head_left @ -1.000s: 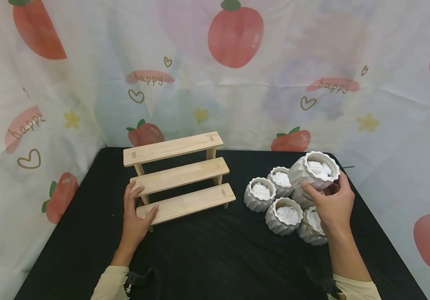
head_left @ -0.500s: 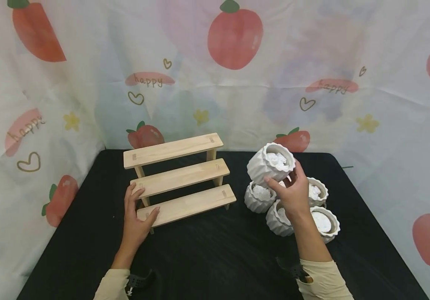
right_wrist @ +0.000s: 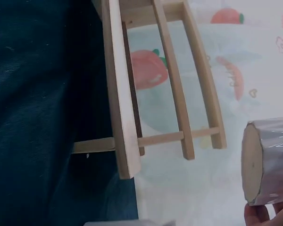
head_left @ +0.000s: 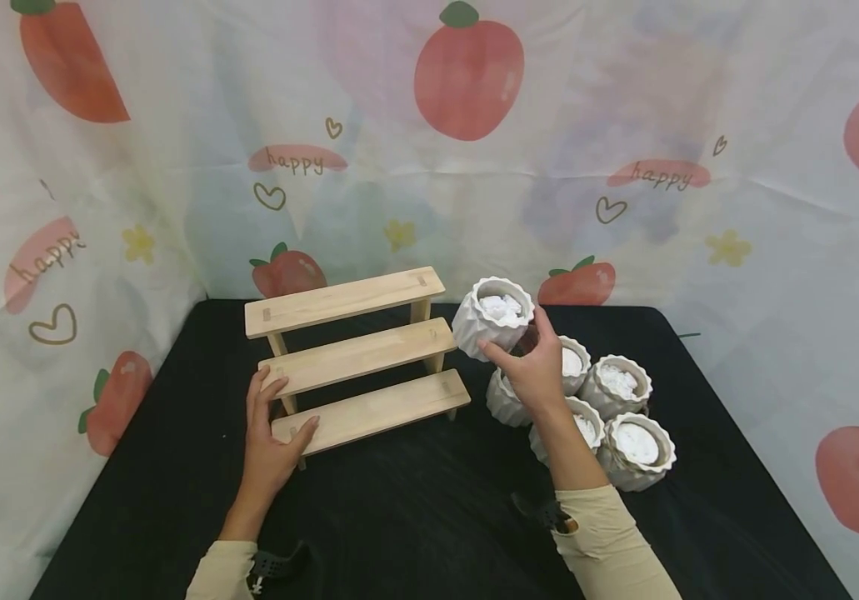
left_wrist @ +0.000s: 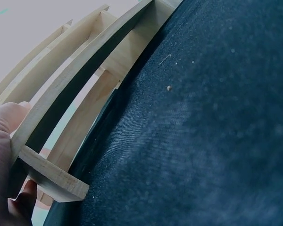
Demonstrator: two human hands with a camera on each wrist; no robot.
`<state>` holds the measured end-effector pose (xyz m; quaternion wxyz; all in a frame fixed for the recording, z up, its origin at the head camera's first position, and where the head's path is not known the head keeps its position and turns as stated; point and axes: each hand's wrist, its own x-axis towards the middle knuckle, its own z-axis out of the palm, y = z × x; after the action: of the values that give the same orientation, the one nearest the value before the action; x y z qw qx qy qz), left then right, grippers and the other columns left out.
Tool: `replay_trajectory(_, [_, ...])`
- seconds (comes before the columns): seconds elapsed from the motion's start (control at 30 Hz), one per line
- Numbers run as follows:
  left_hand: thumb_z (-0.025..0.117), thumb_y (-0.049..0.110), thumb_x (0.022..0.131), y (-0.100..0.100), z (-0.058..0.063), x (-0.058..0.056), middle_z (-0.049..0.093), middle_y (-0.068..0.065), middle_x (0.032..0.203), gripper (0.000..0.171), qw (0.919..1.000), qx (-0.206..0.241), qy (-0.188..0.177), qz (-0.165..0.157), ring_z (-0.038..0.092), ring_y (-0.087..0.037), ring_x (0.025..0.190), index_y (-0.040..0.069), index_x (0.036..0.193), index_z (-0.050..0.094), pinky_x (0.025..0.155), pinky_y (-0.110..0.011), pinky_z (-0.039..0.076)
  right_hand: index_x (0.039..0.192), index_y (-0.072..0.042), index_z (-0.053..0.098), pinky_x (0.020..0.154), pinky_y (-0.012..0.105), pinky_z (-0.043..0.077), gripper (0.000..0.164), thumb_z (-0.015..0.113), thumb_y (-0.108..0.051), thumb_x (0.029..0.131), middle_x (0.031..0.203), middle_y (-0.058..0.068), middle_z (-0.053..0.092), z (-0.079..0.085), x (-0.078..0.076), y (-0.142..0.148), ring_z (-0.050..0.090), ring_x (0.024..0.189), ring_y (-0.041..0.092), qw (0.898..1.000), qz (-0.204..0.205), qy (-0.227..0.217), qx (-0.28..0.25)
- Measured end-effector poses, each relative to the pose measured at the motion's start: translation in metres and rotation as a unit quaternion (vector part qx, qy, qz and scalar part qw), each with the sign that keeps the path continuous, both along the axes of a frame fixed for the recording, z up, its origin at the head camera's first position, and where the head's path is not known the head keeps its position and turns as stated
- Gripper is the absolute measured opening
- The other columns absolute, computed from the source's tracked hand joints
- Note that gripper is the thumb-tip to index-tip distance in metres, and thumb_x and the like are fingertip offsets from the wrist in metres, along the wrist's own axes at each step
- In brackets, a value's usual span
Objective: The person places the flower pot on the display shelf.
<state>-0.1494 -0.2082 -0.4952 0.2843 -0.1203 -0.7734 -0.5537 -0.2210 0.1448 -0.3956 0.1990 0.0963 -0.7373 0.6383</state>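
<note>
A three-tier wooden step shelf (head_left: pixel 369 412) stands on the black-covered table. At its near left end my left hand (head_left: pixel 272 450) grips the shelf, thumb on the lowest board and fingers by the middle one. My right hand (head_left: pixel 537 371) holds a white ribbed pot (head_left: pixel 485 325) with white filling in the air, close to the right end of the shelf. In the right wrist view the underside of the held pot (right_wrist: pixel 252 165) shows, with fingertips below it. Several like pots, among them a front one (head_left: pixel 635 454), stand behind and beside my right forearm, which partly hides some.
The black tablecloth (head_left: pixel 399 517) runs up to a printed fabric backdrop (head_left: pixel 474 225) at the back and sides. The clustered pots stand right of the shelf, such as this back right pot (head_left: pixel 616 387).
My right hand has carried the pot leftward from over the pot cluster to near the shelf's right end. The left hand stays on the shelf.
</note>
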Motion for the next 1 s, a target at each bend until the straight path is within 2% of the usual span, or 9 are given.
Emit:
replay_trajectory(0.07, [0.08, -0.018, 0.077, 0.0, 0.001, 0.0, 0.019, -0.029, 0.163, 0.073, 1.0, 0.0, 0.005, 0.003, 0.018, -0.04, 0.15, -0.01, 0.142, 0.046, 0.114, -0.027, 0.021, 0.147, 0.003, 0.047, 0.098, 0.034, 0.046, 0.074, 0.082, 0.001, 0.082, 0.132, 0.021, 0.057, 0.011, -0.001, -0.009, 0.058, 0.112, 0.023, 1.0, 0.004, -0.004, 0.002])
replay_trajectory(0.27, [0.08, -0.017, 0.076, -0.001, 0.004, 0.001, 0.02, -0.033, 0.161, 0.074, 0.9998, -0.006, 0.016, 0.009, 0.019, -0.044, 0.149, -0.01, 0.142, 0.046, 0.114, -0.024, 0.021, 0.154, -0.004, 0.044, 0.096, 0.039, 0.049, 0.08, 0.083, -0.006, 0.083, 0.134, 0.017, 0.057, 0.023, -0.021, -0.029, 0.058, 0.117, 0.028, 1.0, 0.007, -0.03, -0.002])
replay_trajectory(0.4, [0.081, -0.016, 0.077, -0.001, 0.002, 0.001, 0.02, -0.03, 0.163, 0.074, 0.9999, -0.008, 0.007, 0.011, 0.019, -0.041, 0.149, -0.009, 0.143, 0.046, 0.115, -0.03, 0.021, 0.151, 0.003, 0.044, 0.097, 0.047, 0.048, 0.078, 0.082, 0.002, 0.083, 0.135, 0.024, 0.054, 0.035, -0.021, -0.04, 0.058, 0.115, 0.031, 0.999, 0.025, -0.026, -0.021])
replay_trajectory(0.53, [0.081, -0.015, 0.078, 0.0, -0.001, 0.001, 0.02, -0.028, 0.163, 0.074, 0.9998, -0.013, -0.001, 0.015, 0.02, -0.039, 0.15, -0.007, 0.143, 0.047, 0.115, -0.037, 0.022, 0.149, 0.005, 0.046, 0.092, 0.044, 0.049, 0.078, 0.083, 0.003, 0.081, 0.134, 0.025, 0.054, 0.034, -0.029, -0.045, 0.058, 0.108, 0.028, 0.999, 0.032, -0.02, -0.015])
replay_trajectory(0.67, [0.082, -0.014, 0.077, -0.002, -0.001, 0.001, 0.021, -0.027, 0.163, 0.074, 0.9996, -0.017, 0.001, 0.021, 0.02, -0.039, 0.15, -0.007, 0.142, 0.047, 0.115, -0.035, 0.022, 0.15, 0.004, 0.045, 0.09, 0.042, 0.05, 0.078, 0.083, 0.0, 0.082, 0.134, 0.024, 0.054, 0.035, -0.038, -0.054, 0.057, 0.108, 0.028, 0.999, 0.041, -0.021, 0.0])
replay_trajectory(0.9, [0.082, -0.014, 0.078, -0.002, -0.001, 0.001, 0.02, -0.025, 0.164, 0.074, 0.9995, -0.015, -0.013, 0.023, 0.019, -0.036, 0.151, -0.006, 0.143, 0.047, 0.113, -0.036, 0.025, 0.146, 0.009, 0.046, 0.101, 0.053, 0.044, 0.075, 0.083, 0.002, 0.081, 0.135, 0.027, 0.053, 0.041, -0.053, -0.069, 0.054, 0.113, 0.036, 0.999, 0.051, 0.001, 0.006])
replay_trajectory(1.0, [0.082, -0.013, 0.078, 0.0, -0.002, 0.002, 0.019, -0.025, 0.165, 0.074, 0.9996, -0.012, -0.019, 0.017, 0.018, -0.037, 0.151, -0.006, 0.143, 0.047, 0.114, -0.045, 0.024, 0.146, 0.01, 0.046, 0.104, 0.054, 0.042, 0.076, 0.083, 0.003, 0.081, 0.137, 0.028, 0.053, 0.039, -0.058, -0.075, 0.054, 0.116, 0.039, 0.999, 0.049, -0.002, 0.008])
